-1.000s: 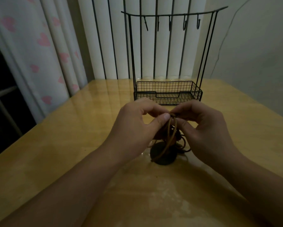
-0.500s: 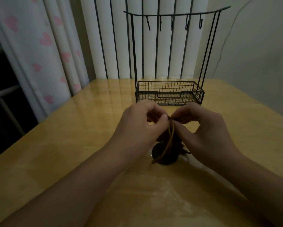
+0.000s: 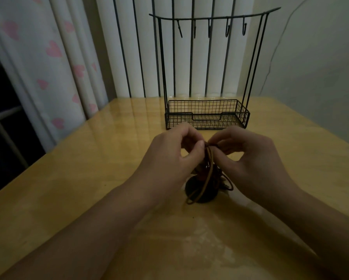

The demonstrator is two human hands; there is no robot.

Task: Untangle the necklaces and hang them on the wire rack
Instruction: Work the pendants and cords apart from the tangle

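A tangle of brown cord necklaces (image 3: 207, 174) hangs between my hands over the wooden table (image 3: 88, 178), its lower loops and a dark round pendant (image 3: 201, 190) resting on the tabletop. My left hand (image 3: 169, 158) pinches the cords at the top with thumb and fingers. My right hand (image 3: 248, 158) pinches the same cords right beside it. The black wire rack (image 3: 207, 116) stands just beyond my hands, with several bare hooks (image 3: 227, 29) on its top bar.
Vertical blinds (image 3: 189, 57) hang behind the rack. A curtain with pink hearts (image 3: 48, 67) hangs at the left, past the table's left edge. A plain wall (image 3: 321, 67) stands at the right.
My hands stay pinched on the top of the cords and have shifted only slightly; the camera view has tilted a little. The tangle still hangs with its pendant on the table.
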